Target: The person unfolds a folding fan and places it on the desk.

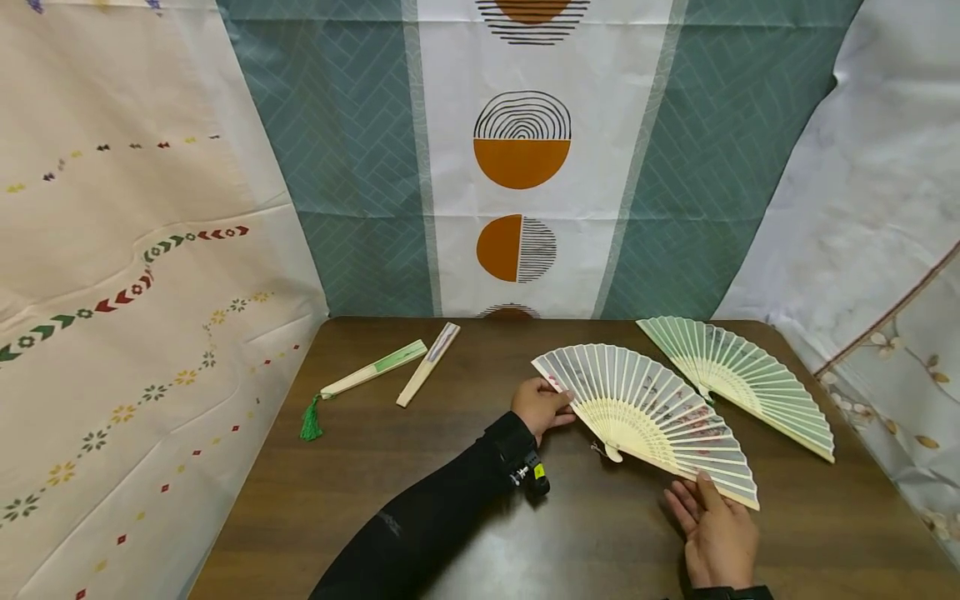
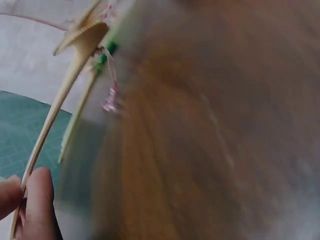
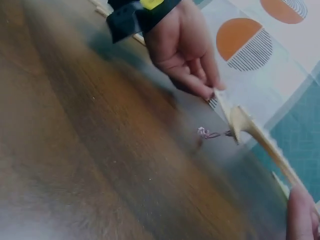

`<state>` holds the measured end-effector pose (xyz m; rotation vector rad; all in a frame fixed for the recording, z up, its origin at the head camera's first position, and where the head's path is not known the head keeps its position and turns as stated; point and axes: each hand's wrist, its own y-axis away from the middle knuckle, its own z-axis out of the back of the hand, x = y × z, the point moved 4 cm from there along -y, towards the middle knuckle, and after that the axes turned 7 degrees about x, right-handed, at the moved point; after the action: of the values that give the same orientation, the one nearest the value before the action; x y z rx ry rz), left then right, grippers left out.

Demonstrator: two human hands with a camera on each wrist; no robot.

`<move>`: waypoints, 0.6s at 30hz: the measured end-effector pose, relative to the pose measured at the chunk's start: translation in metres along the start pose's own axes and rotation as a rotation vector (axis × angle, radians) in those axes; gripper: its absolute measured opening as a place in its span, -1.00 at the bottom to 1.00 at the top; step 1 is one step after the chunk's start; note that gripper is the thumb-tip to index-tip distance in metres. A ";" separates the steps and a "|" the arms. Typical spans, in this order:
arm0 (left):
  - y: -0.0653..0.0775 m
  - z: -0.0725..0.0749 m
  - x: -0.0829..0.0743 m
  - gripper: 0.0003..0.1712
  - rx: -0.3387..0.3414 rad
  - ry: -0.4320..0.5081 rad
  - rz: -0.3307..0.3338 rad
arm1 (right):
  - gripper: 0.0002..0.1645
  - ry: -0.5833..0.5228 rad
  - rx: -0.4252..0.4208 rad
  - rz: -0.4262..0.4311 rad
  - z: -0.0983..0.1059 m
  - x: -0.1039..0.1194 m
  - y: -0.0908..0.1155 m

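A white folding fan with a floral print is spread wide between my two hands, tilted above the table. At its left end rib, my left hand pinches the fan between thumb and fingers. My right hand holds the right end rib, thumb on top. From the fan's pivot hangs a small pinkish tassel, seen in the right wrist view. Behind it to the right lies a green folding fan, also spread out, its lower left partly hidden by the white one.
On the left of the brown table lie two closed folding fans: a green one with a green tassel, and a pale one beside it. Patterned cloth hangs behind the table, with more cloth at both sides.
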<state>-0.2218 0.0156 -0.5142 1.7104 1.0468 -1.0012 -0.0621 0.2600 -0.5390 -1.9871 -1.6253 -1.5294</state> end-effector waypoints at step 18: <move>-0.018 -0.012 0.008 -0.70 0.035 -0.110 0.119 | -0.42 0.108 0.194 -0.239 0.026 0.018 -0.001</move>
<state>-0.2336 0.0335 -0.5230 1.7047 0.8519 -1.0299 -0.0498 0.2888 -0.5376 -1.6321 -1.9396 -1.4598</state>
